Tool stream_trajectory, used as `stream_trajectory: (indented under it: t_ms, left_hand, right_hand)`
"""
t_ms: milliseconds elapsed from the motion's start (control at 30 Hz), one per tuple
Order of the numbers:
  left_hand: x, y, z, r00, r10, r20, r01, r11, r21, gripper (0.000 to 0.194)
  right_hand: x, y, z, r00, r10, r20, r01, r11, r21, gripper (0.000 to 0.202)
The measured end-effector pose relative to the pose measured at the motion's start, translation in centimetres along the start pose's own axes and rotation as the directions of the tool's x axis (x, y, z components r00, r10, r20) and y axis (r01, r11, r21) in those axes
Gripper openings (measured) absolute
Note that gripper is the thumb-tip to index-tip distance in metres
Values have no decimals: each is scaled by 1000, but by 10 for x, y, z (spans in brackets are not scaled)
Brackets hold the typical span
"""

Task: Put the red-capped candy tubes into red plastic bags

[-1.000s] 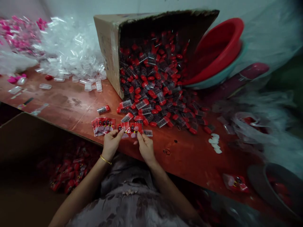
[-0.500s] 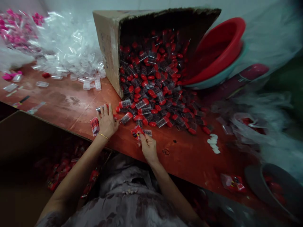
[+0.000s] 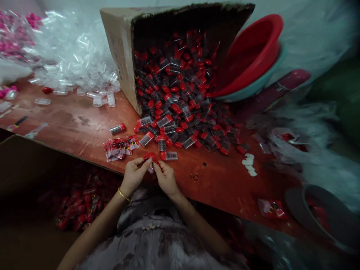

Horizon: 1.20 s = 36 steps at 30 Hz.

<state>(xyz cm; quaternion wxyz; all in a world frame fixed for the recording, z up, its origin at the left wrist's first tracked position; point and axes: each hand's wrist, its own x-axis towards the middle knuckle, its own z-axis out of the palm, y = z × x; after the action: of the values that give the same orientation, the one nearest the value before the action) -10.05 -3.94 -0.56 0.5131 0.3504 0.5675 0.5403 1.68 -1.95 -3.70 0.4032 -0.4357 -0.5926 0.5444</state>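
My left hand and my right hand meet at the table's near edge, both closed in a pinch on one small red printed plastic packet. Fingertips cover part of it. Just beyond lies a fanned row of similar red packets. Close by on the table are a clear container with a red cap, lying on its side with dark contents, and another such container right above my right hand.
A tipped cardboard box spills a heap of red-capped containers. Red basin stacked on a teal one at right. Clear empty containers pile up at left. Below the table edge, an open carton holds filled red packets.
My left hand has left the row of packets and come right to the packet in my right hand. Both hands now hold it. The view has shifted slightly.
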Motion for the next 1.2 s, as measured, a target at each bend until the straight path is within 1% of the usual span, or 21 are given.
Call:
stream_trajectory:
  t_ms: [67,133,167,200,267,333,400,467,533,633,700,767,833,900,933,1000,1067,1200]
  left_hand:
    - [0,-2,0,998,-40,-50,37,997,-61,30]
    - [1,-2,-2,991,-104,-87,93,988,-121,32]
    - [1,-1,-3,986,-131,-105,114,982,-152,34]
    - [2,0,-4,980,-154,-125,130,975,-181,35]
    - [3,2,-4,967,-198,-160,157,959,-234,38]
    - [4,3,-4,950,-262,-168,208,937,-282,41]
    - [5,2,-3,932,-332,-147,274,908,-318,44]
    - [5,1,-3,919,-375,-122,317,886,-338,47]
    - [5,0,-4,913,-392,-109,334,876,-348,47]
    - [5,1,-5,906,-413,-95,355,863,-359,48]
    - [5,2,-5,900,-424,-95,365,856,-367,49]
    - [5,3,-4,900,-420,-113,355,859,-368,49]
    - [5,4,-2,903,-408,-136,340,870,-356,48]
    - [4,5,0,905,-404,-134,341,877,-337,48]
    - [4,5,2,905,-406,-124,349,878,-327,48]
    - [2,6,5,909,-406,-94,361,880,-309,48]
    - [-2,7,9,918,-390,-71,354,886,-299,47]
    - [-11,7,16,935,-354,34,349,894,-281,46]
  right_hand:
    - [-2,0,-5,998,-48,35,51,995,-90,31]
    - [0,-2,-20,992,-121,48,128,965,-227,27]
    - [3,-4,-31,984,-169,49,175,929,-326,25]
    - [7,-5,-42,975,-218,47,216,871,-441,25]
    - [16,-6,-65,958,-277,79,259,707,-658,32]
    - [25,-3,-82,957,-253,139,262,563,-784,43]
    - [30,1,-89,962,-199,185,259,470,-844,45]
    - [31,6,-89,965,-174,195,251,416,-874,43]
    - [29,10,-86,968,-181,176,236,398,-887,39]
    - [23,13,-83,971,-198,137,212,434,-876,31]
    - [17,13,-83,976,-197,98,185,493,-850,25]
    - [8,10,-82,984,-176,37,137,603,-786,21]
    - [-4,5,-81,991,-136,-9,96,742,-664,18]
    - [-17,-2,-79,994,-105,-2,89,848,-522,17]
    - [-23,-6,-77,995,-103,15,98,879,-467,17]
    - [-31,-10,-73,992,-120,41,126,905,-406,16]
    - [-34,-10,-69,991,-130,42,136,911,-388,17]
    - [-31,-5,-63,996,-93,-3,86,940,-330,17]
